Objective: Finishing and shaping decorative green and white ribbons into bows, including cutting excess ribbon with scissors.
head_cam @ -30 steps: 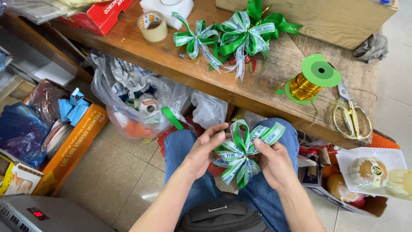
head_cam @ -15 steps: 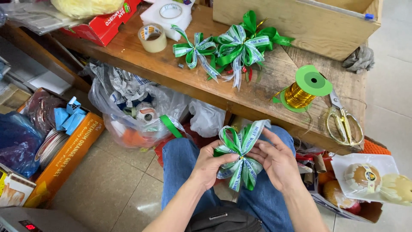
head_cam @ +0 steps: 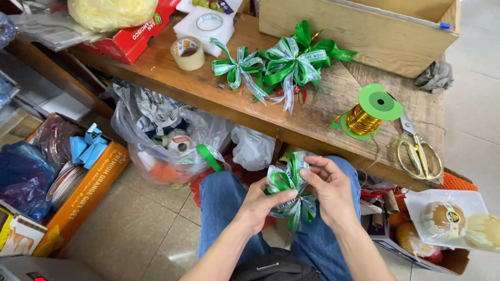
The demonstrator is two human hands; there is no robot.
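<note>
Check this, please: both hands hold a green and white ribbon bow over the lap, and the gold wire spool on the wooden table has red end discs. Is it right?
Not quite. The head view shows the gold wire spool with green end discs, not red. The rest holds: left hand and right hand hold the ribbon bow over the lap, and the spool stands on the wooden table.

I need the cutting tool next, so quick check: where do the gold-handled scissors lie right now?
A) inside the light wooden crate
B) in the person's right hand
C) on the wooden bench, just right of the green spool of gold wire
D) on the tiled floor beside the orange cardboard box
C: the gold-handled scissors lie flat on the wooden bench, just right of the green spool of gold wire, while both hands hold the green-and-white ribbon bow.
</note>
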